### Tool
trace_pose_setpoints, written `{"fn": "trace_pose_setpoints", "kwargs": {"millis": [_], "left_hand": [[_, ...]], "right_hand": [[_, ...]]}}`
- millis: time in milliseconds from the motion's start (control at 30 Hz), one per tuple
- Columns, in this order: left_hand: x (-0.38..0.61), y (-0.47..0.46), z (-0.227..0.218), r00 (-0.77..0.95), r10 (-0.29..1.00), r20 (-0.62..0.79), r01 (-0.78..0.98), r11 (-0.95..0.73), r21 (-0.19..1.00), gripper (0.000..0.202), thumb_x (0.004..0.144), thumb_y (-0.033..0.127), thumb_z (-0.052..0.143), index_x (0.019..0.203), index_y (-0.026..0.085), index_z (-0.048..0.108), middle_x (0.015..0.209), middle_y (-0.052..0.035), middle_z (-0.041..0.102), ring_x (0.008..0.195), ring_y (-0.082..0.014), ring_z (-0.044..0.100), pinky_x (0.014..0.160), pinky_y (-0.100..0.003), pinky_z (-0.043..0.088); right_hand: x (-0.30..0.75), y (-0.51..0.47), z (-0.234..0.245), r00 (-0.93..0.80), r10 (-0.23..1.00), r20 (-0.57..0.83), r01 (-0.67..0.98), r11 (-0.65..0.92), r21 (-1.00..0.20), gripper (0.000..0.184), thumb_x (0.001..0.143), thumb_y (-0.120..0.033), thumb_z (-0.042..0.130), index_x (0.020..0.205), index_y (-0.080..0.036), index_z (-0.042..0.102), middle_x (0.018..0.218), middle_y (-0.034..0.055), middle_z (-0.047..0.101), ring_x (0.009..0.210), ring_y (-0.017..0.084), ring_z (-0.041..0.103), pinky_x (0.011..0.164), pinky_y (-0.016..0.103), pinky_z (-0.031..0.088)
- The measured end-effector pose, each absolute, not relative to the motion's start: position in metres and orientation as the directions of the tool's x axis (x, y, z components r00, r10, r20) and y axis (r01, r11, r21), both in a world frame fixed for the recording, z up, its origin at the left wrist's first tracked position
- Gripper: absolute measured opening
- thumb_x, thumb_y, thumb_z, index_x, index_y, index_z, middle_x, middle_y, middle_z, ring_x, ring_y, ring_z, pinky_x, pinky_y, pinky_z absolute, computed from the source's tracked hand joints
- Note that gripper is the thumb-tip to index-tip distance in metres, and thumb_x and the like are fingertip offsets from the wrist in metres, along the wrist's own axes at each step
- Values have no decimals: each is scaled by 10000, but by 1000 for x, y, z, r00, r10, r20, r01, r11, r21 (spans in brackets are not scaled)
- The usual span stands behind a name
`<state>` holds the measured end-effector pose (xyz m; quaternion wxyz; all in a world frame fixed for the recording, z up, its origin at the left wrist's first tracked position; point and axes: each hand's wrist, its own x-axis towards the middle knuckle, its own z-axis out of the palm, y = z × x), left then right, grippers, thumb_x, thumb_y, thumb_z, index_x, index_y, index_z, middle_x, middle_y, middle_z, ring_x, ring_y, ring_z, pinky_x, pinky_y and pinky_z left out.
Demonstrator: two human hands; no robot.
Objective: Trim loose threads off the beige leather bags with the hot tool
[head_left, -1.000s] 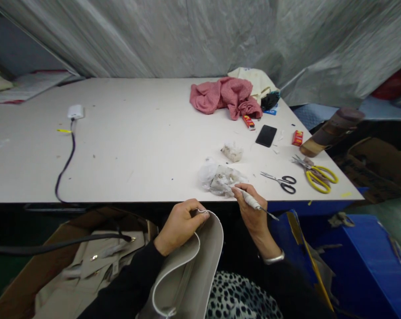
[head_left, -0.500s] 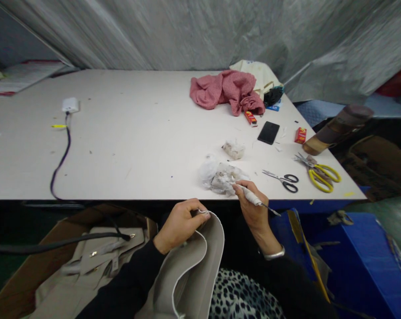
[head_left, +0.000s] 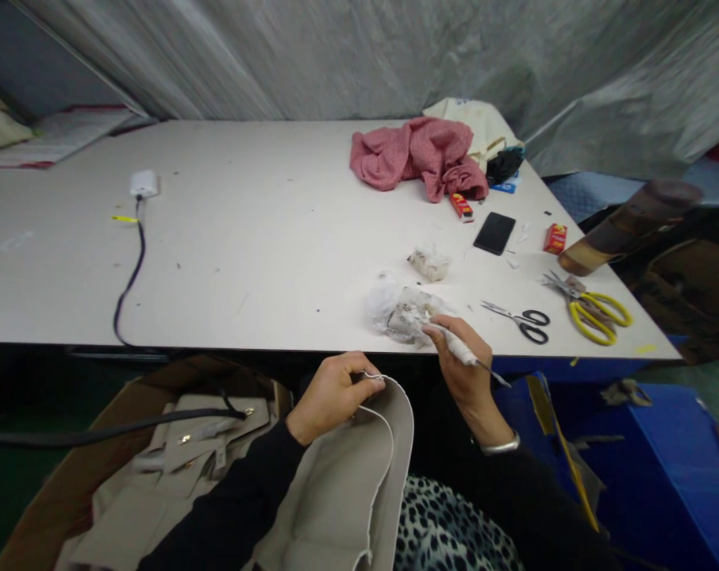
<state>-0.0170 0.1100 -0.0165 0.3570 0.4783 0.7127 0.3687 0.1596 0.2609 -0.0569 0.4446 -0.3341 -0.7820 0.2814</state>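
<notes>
Bag [head_left: 344,484] up in the left hand [head_left: 332,396], just off the table's [head_left: 246,238] near edge and over the lap, its mouth gaping and a bent inner wall showing; how deep it goes, we can't see. Down on the left sits a carton [head_left: 62,484], loaded with beige pieces [head_left: 127,527] bearing small metal fittings, a black strap [head_left: 98,438] stretching in across them. Over on the right, a blue bin [head_left: 669,468], its contents hard to make out. Up on the table, crumpled plastic [head_left: 380,297] lies around a pale, grubby lump. Left thumb and fingers are clamped on the bag's top edge; right hand [head_left: 463,365], a gap away, has its fingers closed round the white grip of a tool [head_left: 459,347]. So the bag hangs below the left hand and left of the right one! Its pinched corner points forward to the table, long axis running back toward the person and out of view. And the tool? Slanted, thin metal tip aimed back and to the right, away from the bag, butt beside the plastic.
</notes>
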Motion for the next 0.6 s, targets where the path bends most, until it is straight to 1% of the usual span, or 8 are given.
{"fn": "trace_pose_setpoints", "kwargs": {"millis": [33, 67, 100, 167, 233, 300, 433, 600], "left_hand": [[-16, 110, -17, -290, 944, -156, 418, 272, 867, 73, 810, 204, 721, 746, 185, 749, 839, -38, 762, 808, -188, 691, 796, -292, 503], [-16, 110, -17, -293, 943, -156, 418, 273, 867, 66, 806, 193, 721, 746, 183, 748, 832, -35, 761, 803, -186, 689, 791, -289, 500], [-15, 110, -18, -294, 943, -157, 417, 274, 867, 60, 802, 185, 721, 748, 181, 748, 826, -33, 759, 800, -183, 687, 787, -286, 497], [-15, 110, -20, -289, 943, -162, 414, 276, 867, 46, 796, 178, 725, 759, 176, 751, 819, -32, 755, 803, -182, 685, 779, -282, 488], [-14, 111, -22, -277, 945, -175, 411, 282, 867, 35, 795, 186, 732, 772, 174, 756, 819, -31, 753, 805, -183, 681, 770, -282, 479], [-14, 111, -23, -267, 944, -191, 412, 291, 863, 28, 789, 191, 741, 776, 175, 761, 813, -28, 749, 793, -181, 673, 759, -282, 469], [-14, 111, -19, -261, 944, -203, 409, 299, 862, 28, 780, 193, 746, 770, 174, 764, 817, -30, 747, 789, -180, 666, 754, -280, 460], [-13, 110, -15, -254, 946, -199, 410, 292, 864, 33, 784, 198, 745, 783, 176, 770, 845, -31, 753, 818, -185, 673, 783, -280, 465]], "right_hand": [[162, 256, -55, -358, 783, 509, 246, 605, -757, 215, 964, -417, 680, 984, -208, 722, 947, 69, 754, 897, 233, 704, 872, 373, 545], [164, 250, -54, -344, 808, 479, 208, 563, -800, 211, 964, -415, 678, 972, -209, 720, 919, 63, 751, 860, 224, 702, 850, 371, 557], [165, 243, -51, -350, 840, 414, 154, 487, -859, 216, 968, -421, 669, 955, -210, 715, 877, 51, 744, 807, 210, 700, 804, 359, 572], [166, 229, -47, -425, 876, 228, 23, 262, -965, 253, 968, -450, 661, 904, -209, 701, 780, 25, 722, 696, 181, 689, 679, 315, 589], [166, 219, -45, -524, 848, 79, -69, 50, -996, 288, 947, -476, 682, 856, -203, 693, 721, 11, 703, 641, 165, 684, 599, 278, 587], [164, 213, -45, -579, 815, 11, -97, -56, -994, 303, 914, -487, 720, 832, -197, 699, 710, 11, 699, 644, 160, 688, 590, 261, 590], [163, 213, -49, -602, 797, -58, -67, -122, -990, 322, 889, -503, 745, 834, -189, 703, 706, 12, 701, 635, 143, 679, 600, 240, 582], [165, 216, -53, -635, 768, -82, -15, -118, -993, 341, 887, -525, 736, 852, -188, 693, 707, 12, 693, 642, 146, 668, 602, 241, 557]]}}
